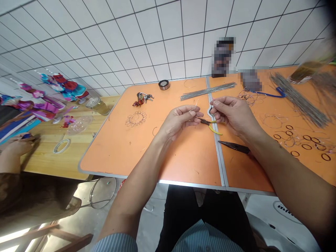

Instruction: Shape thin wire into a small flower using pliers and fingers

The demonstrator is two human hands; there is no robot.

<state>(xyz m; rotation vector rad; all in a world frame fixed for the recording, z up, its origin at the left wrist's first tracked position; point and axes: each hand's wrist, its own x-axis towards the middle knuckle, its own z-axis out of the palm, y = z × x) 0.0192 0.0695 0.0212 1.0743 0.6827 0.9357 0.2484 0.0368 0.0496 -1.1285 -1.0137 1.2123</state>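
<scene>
My left hand (181, 120) is closed in a pinch on a thin wire (196, 104), which sticks up above the fingertips. A short gap to the right, my right hand (229, 113) has its thumb and forefinger pressed together; what they grip is too fine to make out. Below and between the hands lie small pliers with yellow handles (215, 131), their dark jaws close to my left fingertips. Nearer to me, dark long-nose pliers (233, 146) rest on the orange table (183, 157), partly hidden by my right forearm.
A bundle of straight wires (207, 91), a tape roll (164, 84), keys (143, 99) and a looped wire ring (135, 119) lie on the table. Several dark rings (307, 147) and more wires (301, 98) are at right. Another person's hand (19, 143) is at far left.
</scene>
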